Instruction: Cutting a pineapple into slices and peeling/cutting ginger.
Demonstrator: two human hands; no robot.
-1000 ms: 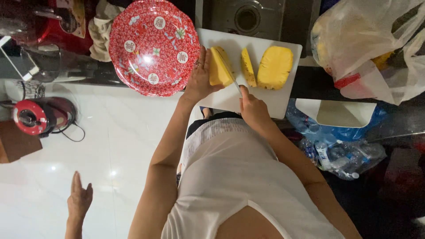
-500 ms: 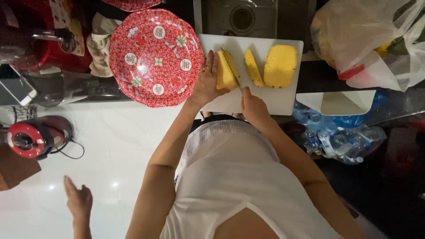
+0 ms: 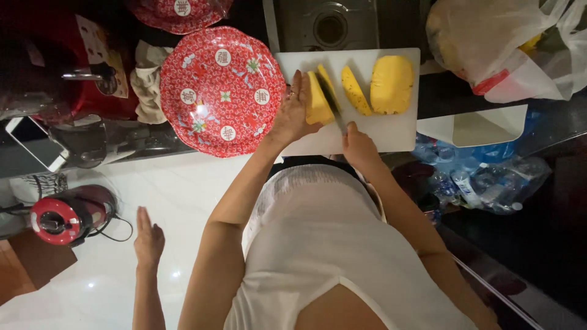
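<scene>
Yellow pineapple piece [image 3: 318,101] under left hand [image 3: 293,116], knife [image 3: 332,104] in right hand [image 3: 359,145].

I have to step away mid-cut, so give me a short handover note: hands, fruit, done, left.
Left hand: flat against the leftmost pineapple piece, steadying it on the white cutting board.
Right hand: gripping the knife, blade in that piece.
On the board: a thin slice and a large peeled chunk to the right.
Red patterned plate sits left of the board, nothing on it.
Done: pineapple peeled and partly cut.
Left: finish this cut; large chunk uncut; nothing plated.
Another person's hand is low left, away from the board.
</scene>
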